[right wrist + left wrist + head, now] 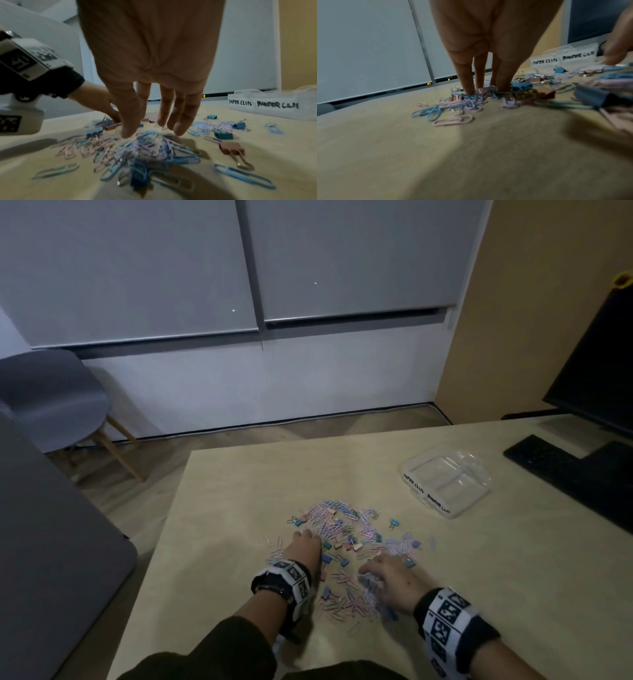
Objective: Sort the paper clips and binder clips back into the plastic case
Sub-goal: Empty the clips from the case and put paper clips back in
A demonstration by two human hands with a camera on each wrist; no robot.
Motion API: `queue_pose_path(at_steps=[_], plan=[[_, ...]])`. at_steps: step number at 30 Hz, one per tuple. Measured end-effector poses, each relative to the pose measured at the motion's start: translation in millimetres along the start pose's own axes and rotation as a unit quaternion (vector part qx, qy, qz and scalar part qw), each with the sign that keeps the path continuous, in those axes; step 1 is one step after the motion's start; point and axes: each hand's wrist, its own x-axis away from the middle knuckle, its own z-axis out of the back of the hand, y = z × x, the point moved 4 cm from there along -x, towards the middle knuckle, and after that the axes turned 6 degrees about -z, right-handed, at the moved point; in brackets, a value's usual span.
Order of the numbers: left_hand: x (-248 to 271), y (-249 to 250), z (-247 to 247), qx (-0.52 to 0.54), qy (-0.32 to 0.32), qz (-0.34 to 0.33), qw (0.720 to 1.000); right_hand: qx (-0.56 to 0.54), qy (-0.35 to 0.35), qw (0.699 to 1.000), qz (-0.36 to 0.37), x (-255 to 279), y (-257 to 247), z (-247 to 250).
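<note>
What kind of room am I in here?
Probably an office: a desk with a keyboard and monitor, a chair by the wall, and clips strewn beside a labelled case.

The plastic case [274, 106] carries two handwritten black labels on its front wall: "PAPER CLIPS" [240, 102] on the case's left compartment, and beside it, on the right compartment, "BINDER CLI" [277, 105] with its last letters smeared and unreadable
</note>
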Motion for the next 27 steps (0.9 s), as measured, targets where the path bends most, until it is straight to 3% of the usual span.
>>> queue_pose_path(at_steps=[8,12,15,22,27], plan=[[11.7,3.2,-0.6,-0.013,0.031,-0.02,0.999,0.079,0.041,0.996,-0.008,-3.6,-9.0,-16.1],[13.8,-4.2,3.0,0.069,0.028,0.01,0.997,0.04,0.057,0.998,0.004,-4.7,-14.2,-16.5],[13.7,-14.9,6.8,0.192,0.072,0.059,0.977,0.032,0.068,0.997,0.022,-6.5,-17.4,-15.5],[17.0,-12.9,10.4,0.334,0.126,0.087,0.93,0.007,0.11,0.993,0.044,-9.4,-19.9,-12.2],[12.4,4.9,25.3,0.404,0.137,0.079,0.901,-0.16,0.127,0.979,-0.02,-7.7,5.4,-0.5]])
